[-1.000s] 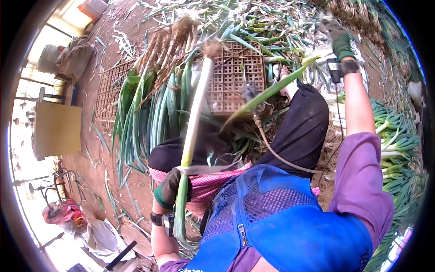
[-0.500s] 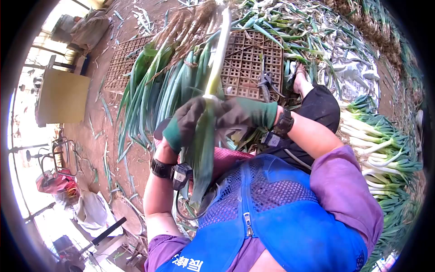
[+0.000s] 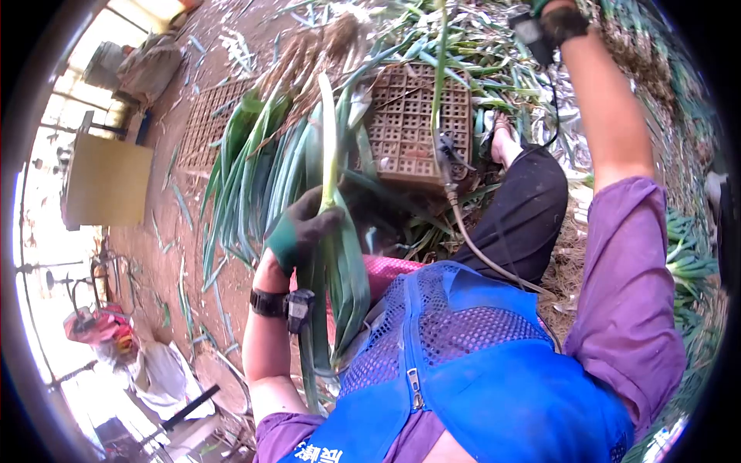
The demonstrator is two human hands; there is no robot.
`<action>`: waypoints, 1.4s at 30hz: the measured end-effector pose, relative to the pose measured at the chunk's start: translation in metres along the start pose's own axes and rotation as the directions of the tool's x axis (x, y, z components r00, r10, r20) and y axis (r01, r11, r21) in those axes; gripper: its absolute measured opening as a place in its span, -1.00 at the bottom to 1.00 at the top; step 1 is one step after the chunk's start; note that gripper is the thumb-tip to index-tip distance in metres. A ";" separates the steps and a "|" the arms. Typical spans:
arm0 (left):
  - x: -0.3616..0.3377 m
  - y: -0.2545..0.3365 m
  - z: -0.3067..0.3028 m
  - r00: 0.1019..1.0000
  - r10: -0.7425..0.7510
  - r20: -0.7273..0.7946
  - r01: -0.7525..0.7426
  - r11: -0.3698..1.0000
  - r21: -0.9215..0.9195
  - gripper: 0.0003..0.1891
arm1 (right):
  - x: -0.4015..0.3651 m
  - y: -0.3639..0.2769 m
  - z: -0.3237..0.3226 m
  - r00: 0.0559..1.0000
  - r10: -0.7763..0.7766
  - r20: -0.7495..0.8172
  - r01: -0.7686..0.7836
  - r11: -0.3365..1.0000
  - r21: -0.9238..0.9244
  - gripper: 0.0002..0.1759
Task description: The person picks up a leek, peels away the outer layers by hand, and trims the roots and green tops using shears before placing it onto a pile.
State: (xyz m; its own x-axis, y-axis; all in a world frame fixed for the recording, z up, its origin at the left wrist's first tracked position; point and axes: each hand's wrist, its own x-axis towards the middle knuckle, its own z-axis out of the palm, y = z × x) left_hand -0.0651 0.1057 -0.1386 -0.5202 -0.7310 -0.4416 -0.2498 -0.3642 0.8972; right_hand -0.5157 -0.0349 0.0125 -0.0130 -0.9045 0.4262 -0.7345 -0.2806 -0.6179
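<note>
My left hand (image 3: 305,225), in a dark glove with a green cuff, is closed around a long green onion (image 3: 329,143). Its white stalk points up and away from me, and its green leaves hang down beside my forearm. My right hand (image 3: 549,6) is at the top right edge of the view. Only the green cuff and a bit of the glove show there; its fingers are out of sight. A long thin green leaf (image 3: 441,65) runs down from the top edge, apart from my left hand.
Untrimmed green onions (image 3: 266,185) with brown roots lie beside a brown plastic crate (image 3: 421,116). A nozzle (image 3: 446,150) on a hose (image 3: 478,243) stands before the crate. Stripped leaves (image 3: 494,73) litter the ground. More onions (image 3: 687,247) lie at the right.
My right hand has left the onion and swung up to the far right. My left hand still grips the onion, slightly lower. A loose leaf now shows near the crate.
</note>
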 end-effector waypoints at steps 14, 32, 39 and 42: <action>0.003 0.096 0.107 0.830 -0.005 0.558 -0.543 0.220 0.810 -0.41 | -0.295 -0.045 0.015 0.869 -0.199 0.454 0.387 0.844 -0.371 -0.40; 0.074 0.122 0.245 0.669 0.465 0.580 -0.704 0.146 0.695 -0.30 | -0.651 0.070 -0.250 -0.023 0.553 -0.833 -0.592 0.664 0.457 -0.54; 0.126 0.012 0.198 0.856 0.110 0.505 -0.517 0.206 0.831 -0.39 | -0.791 0.169 -0.253 -0.359 0.614 -0.703 -0.923 -0.121 0.365 -0.36; 0.166 -0.058 0.149 0.918 -0.230 0.323 -0.039 0.758 0.651 -0.38 | -0.772 0.149 -0.249 -0.399 0.653 -0.644 -0.877 -0.067 0.475 -0.41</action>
State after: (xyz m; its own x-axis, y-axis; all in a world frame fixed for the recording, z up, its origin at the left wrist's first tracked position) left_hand -0.2585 0.0912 -0.2633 -0.6837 -0.4010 -0.6097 -0.7008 0.1276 0.7019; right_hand -0.7836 0.7012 -0.2439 -0.9114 0.3841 -0.1477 0.3829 0.6599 -0.6464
